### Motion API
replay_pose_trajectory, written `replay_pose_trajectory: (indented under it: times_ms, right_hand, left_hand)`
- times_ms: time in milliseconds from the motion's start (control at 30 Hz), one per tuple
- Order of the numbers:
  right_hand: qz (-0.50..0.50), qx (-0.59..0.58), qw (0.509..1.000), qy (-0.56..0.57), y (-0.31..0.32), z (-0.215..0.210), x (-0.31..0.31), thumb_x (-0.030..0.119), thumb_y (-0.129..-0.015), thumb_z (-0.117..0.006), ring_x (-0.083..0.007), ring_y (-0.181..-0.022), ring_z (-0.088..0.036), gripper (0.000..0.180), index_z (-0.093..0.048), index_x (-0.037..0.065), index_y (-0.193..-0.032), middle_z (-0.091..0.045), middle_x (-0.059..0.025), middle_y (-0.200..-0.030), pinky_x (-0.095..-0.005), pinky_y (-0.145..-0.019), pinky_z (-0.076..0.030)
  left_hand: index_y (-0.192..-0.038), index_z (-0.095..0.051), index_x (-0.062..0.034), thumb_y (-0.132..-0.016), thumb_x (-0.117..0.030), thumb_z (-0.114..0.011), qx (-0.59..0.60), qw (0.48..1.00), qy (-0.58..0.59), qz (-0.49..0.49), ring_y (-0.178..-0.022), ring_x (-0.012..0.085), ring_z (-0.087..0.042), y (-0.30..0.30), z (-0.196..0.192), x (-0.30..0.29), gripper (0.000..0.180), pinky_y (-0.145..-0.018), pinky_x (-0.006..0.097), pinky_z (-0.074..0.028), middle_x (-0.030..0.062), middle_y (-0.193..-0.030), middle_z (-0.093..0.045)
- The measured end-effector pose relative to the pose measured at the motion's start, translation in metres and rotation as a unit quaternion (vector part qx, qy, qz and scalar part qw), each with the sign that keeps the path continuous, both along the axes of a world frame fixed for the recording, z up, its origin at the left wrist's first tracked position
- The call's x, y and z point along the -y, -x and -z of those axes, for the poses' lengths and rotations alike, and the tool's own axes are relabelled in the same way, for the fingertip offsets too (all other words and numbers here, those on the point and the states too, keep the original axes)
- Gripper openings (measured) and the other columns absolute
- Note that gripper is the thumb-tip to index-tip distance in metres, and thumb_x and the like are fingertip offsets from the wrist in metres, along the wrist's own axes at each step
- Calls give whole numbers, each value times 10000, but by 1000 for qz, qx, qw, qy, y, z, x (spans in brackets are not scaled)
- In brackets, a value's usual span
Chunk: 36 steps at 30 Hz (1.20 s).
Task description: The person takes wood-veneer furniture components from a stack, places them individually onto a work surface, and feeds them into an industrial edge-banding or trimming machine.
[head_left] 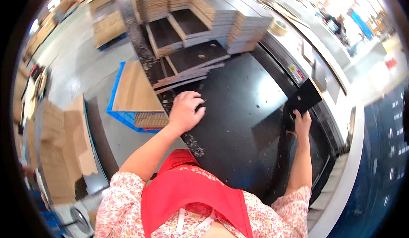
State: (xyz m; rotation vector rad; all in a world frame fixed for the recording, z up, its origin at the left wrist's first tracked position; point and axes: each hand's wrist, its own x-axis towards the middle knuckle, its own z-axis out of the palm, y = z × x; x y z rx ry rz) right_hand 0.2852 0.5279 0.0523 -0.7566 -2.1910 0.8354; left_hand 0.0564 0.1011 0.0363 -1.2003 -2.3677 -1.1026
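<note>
My right hand point(302, 121) grips the near edge of a small dark rectangular panel point(306, 94), which has a light round hole or spot. The panel is raised at a tilt over the right side of the black worktop point(230, 114). At the worktop's left edge is my left hand point(186, 112), its fingers loosely curled with the thumb apart and nothing held. Beyond it, thin dark boards point(200, 57) lie in an uneven, slanting pile; one shows pale round spots.
Tall stacks of panels point(213, 12) stand at the worktop's far end. A metal machine rail point(294, 67) runs along its right side, with a tape roll point(279, 26) beyond. On the floor at left are a blue-edged bin with cardboard point(136, 86) and an opened carton point(64, 148).
</note>
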Motion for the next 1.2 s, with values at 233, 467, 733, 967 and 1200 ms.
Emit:
replay_pose_trajectory:
  times_ms: [233,467,733,967,1200]
  right_hand:
    - [-53,-33,993,-102,65,-66,54,127,-1026,-577,-208,-1010,-670,317,-626,-48,-1287,-700,-161,-1110,-329,-867,-528]
    - [-327,65,940,-69,193,-156,144,226,-987,-650,-138,-739,-610,279,-704,-48,-992,-675,-101,-789,-304,-692,-486]
    - [-365,48,864,-342,327,-135,189,268,-838,-783,-283,-930,-643,277,-715,18,-936,-669,-90,-956,-384,-830,-500]
    - [-347,50,832,-430,370,-137,243,353,-747,-853,-321,-1119,-624,523,-713,46,-1147,-673,-102,-1181,-420,-954,-490]
    - [-329,184,845,-379,381,-165,242,441,-782,-806,-278,-1050,-673,649,-647,40,-1267,-636,-75,-1329,-378,-913,-535]
  left_hand:
    - [-990,-722,-81,-793,-200,-752,10,1000,0,-14,-1170,321,-568,-4,3,-1,232,-1040,460,-425,93,-1183,-649]
    - [-989,-726,-79,-801,-213,-746,16,999,6,-29,-1189,319,-563,-3,3,2,232,-1060,464,-414,97,-1195,-648]
    - [-1013,-735,-82,-824,-237,-733,23,1000,5,-17,-1204,321,-556,-5,0,1,245,-1075,467,-408,88,-1190,-650]
    - [-1017,-737,-80,-828,-242,-733,22,1000,9,-15,-1201,325,-554,-6,0,5,249,-1068,475,-408,92,-1187,-647]
    - [-977,-732,-74,-804,-239,-748,-1,1000,-8,-14,-1165,308,-558,-6,1,4,240,-1046,451,-418,89,-1157,-638]
